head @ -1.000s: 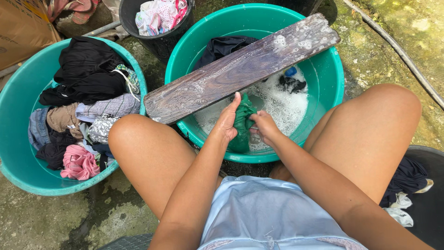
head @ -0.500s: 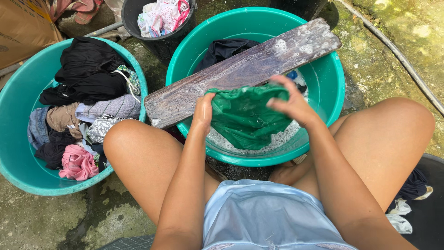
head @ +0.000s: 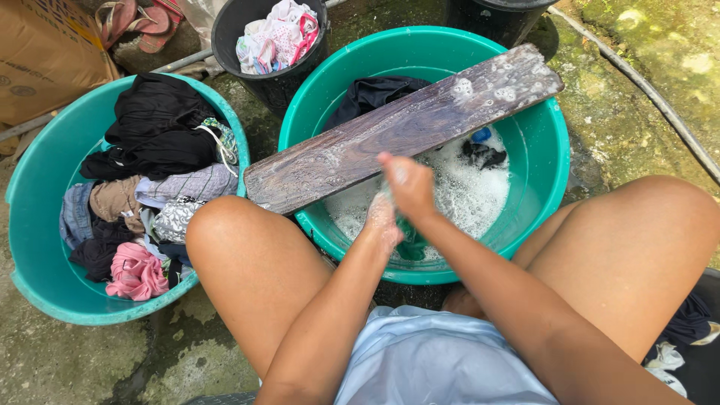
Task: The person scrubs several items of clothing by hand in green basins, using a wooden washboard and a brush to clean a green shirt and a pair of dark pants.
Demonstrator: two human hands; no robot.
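A green cloth (head: 411, 244) is bunched low in the soapy water of the green basin (head: 551, 176), mostly hidden by my hands. My left hand (head: 381, 222) is blurred and foamy, closed on the cloth at the water's near edge. My right hand (head: 409, 184) is above and just over it, fingers curled, its grip on the cloth hidden. A wet wooden washboard (head: 397, 127) lies slanted across the basin's rim, just beyond both hands.
A second green basin (head: 34, 247) at the left holds several dry clothes. A black bucket (head: 274, 41) with light clothes stands behind. Dark garments (head: 371, 91) lie in the wash basin. A hose (head: 660, 97) runs along the right, and a cardboard box (head: 45, 52) is far left.
The green cloth, held spread open above the water half a second ago, is now bunched down in the suds. Both hands came together and lower. The camera shifted slightly.
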